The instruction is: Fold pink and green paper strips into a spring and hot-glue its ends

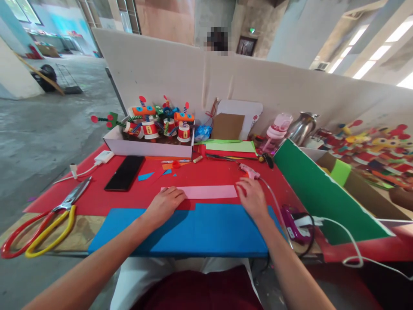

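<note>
A pink paper strip (209,192) lies lengthwise on the red table covering, just beyond a blue board (193,232). My left hand (166,206) rests palm down over the strip's left end, fingers lying flat on it. At the right end is my right hand (253,197), its fingers bent a little and apart, the tips beside the strip's edge. Whether they touch the paper I cannot tell. A pink glue gun (250,171) lies just beyond my right hand, its cable running toward me. Blue paper scraps (146,176) are scattered beyond my left hand.
Large scissors (61,215) and a black phone (125,173) lie at left. Behind stands a white box (148,146) of paper-cup figures (150,129). Green paper (230,147) is at the back. A green-sided box (322,189) and purple device (295,226) stand right.
</note>
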`<move>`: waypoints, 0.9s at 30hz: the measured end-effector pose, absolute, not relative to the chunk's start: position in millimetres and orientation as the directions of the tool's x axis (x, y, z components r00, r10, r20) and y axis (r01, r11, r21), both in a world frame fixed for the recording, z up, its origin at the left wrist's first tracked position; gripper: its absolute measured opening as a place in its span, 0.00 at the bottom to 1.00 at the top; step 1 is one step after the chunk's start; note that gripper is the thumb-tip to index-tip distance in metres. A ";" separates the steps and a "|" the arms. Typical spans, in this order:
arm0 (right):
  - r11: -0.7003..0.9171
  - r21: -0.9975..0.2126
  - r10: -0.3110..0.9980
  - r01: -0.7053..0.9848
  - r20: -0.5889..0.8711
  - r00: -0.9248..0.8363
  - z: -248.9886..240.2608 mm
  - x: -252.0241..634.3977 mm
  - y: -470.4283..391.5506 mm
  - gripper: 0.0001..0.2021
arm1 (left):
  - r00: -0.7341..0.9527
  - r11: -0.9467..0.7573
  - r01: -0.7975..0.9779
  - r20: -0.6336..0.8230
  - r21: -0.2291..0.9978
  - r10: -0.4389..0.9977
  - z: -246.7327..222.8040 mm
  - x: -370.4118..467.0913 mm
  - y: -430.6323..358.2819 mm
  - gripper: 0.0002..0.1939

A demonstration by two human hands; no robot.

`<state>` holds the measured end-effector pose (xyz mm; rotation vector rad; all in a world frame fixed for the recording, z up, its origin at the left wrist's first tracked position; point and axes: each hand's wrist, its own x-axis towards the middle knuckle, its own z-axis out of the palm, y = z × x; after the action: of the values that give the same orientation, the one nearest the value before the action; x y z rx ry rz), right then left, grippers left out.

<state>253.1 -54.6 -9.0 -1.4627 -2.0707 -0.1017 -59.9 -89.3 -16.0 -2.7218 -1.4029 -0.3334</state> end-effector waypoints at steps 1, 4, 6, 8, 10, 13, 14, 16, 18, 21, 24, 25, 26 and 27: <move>0.475 -0.342 0.826 0.811 0.492 -0.276 -8.8 236.8 -58.2 0.12 | 0.561 -0.582 0.812 0.219 0.039 0.798 -15.1 -58.7 -88.8 0.16; 0.627 -0.475 0.778 0.617 0.415 -0.472 -13.3 190.3 -63.1 0.13 | 0.547 -0.565 0.825 0.222 0.024 0.807 -14.1 -54.9 -85.2 0.14; 0.656 -0.436 0.755 0.616 0.366 -0.544 -17.2 170.5 -61.6 0.12 | 0.530 -0.554 0.832 0.245 0.037 0.812 -15.0 -54.2 -83.3 0.13; 0.662 -0.349 0.749 0.663 0.289 -0.596 -19.4 162.4 -59.5 0.11 | 0.520 -0.554 0.830 0.266 0.068 0.812 -16.5 -56.5 -83.7 0.14; 0.658 -0.273 0.753 0.702 0.221 -0.620 -19.8 163.5 -59.9 0.10 | 0.525 -0.564 0.820 0.266 0.095 0.809 -18.0 -62.0 -86.9 0.14; 0.648 -0.248 0.762 0.720 0.212 -0.612 -20.1 174.5 -64.2 0.11 | 0.513 -0.558 0.818 0.264 0.137 0.817 -20.2 -75.3 -92.8 0.15; 0.634 -0.269 0.773 0.725 0.234 -0.589 -20.5 179.3 -65.2 0.11 | 0.493 -0.545 0.822 0.272 0.164 0.826 -21.0 -80.5 -93.6 0.16; 0.593 -0.342 0.805 0.729 0.261 -0.533 -21.1 189.2 -64.9 0.12 | 0.439 -0.506 0.830 0.284 0.236 0.853 -22.5 -90.8 -92.5 0.16; 0.546 -0.424 0.838 0.723 0.252 -0.484 -20.2 197.8 -61.6 0.11 | 0.365 -0.451 0.827 0.289 0.335 0.885 -23.1 -99.6 -88.0 0.15; 0.496 -0.503 0.862 0.708 0.188 -0.470 -13.7 203.6 -55.3 0.11 | 0.289 -0.385 0.768 0.261 0.512 0.921 -22.0 -108.1 -79.3 0.14; 0.485 -0.464 0.861 0.742 0.102 -0.499 -5.4 198.2 -53.4 0.09 | 0.295 -0.373 0.715 0.228 0.592 0.928 -19.8 -111.3 -74.2 0.14; 0.495 -0.429 0.856 0.756 0.087 -0.510 -3.8 194.3 -53.8 0.09 | 0.308 -0.381 0.704 0.226 0.599 0.924 -19.4 -111.7 -73.6 0.14; 0.514 -0.400 0.845 0.759 0.084 -0.528 -3.1 189.8 -54.5 0.09 | 0.318 -0.389 0.697 0.227 0.602 0.921 -19.1 -111.9 -73.4 0.15; 0.540 -0.383 0.830 0.749 0.093 -0.551 -3.2 185.1 -55.1 0.10 | 0.322 -0.394 0.694 0.230 0.602 0.918 -19.0 -111.9 -73.4 0.15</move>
<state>185.1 -55.1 -3.2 -1.3197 -2.5163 0.4380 -111.9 -73.4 -19.0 -2.8539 -1.8544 -1.0043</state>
